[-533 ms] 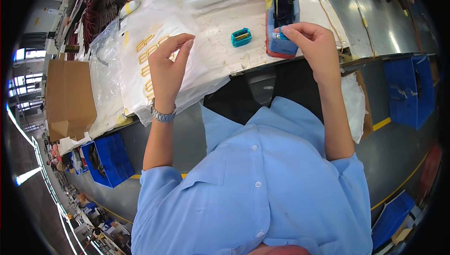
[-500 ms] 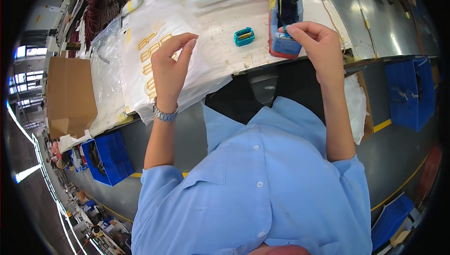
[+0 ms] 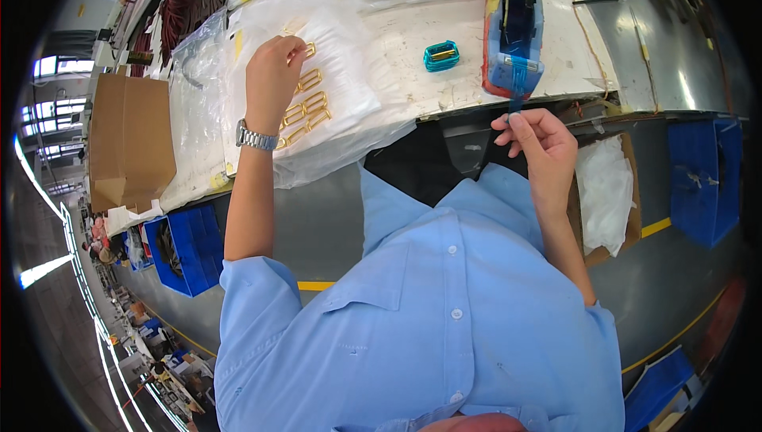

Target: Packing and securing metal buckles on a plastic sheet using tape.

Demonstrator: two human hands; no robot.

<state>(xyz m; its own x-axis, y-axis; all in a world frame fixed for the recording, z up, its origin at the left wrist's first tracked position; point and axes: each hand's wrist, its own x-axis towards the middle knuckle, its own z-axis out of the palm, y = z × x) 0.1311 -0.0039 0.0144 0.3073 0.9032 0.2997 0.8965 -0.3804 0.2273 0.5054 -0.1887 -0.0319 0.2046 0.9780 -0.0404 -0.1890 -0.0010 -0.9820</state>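
My right hand (image 3: 533,136), at the tape dispenser (image 3: 512,31) half a second ago, now pinches a drawn strip of blue tape (image 3: 517,92) below it, while my left hand (image 3: 274,79) fingers press the bagged gold clips (image 3: 305,106).

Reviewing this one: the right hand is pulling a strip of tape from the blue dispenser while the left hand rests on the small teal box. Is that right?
Not quite. In the head view the left hand rests on the gold clips in the clear bag, not on the small teal box, which sits apart. The right hand does pull tape from the blue dispenser.
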